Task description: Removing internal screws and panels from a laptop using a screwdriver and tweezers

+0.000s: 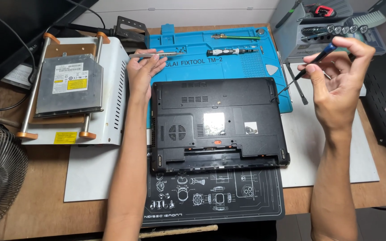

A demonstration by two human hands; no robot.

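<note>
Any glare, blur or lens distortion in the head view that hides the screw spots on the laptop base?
Head view: even light, soft shadows; glare only on the two shiny foil patches of the upturned black laptop base; edges bow slightly; right hand and its blue-tipped screwdriver stay sharp.

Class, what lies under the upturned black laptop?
The black laptop rests on a blue rubber repair mat at its far edge and a black printed mat nearer. Where the mats meet is covered.

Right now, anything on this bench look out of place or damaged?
The laptop lies upside down with its battery bay open and empty. An optical drive sits atop the white machine, apart from it. The right hand holds a screwdriver at its corner. No visible damage.
</note>
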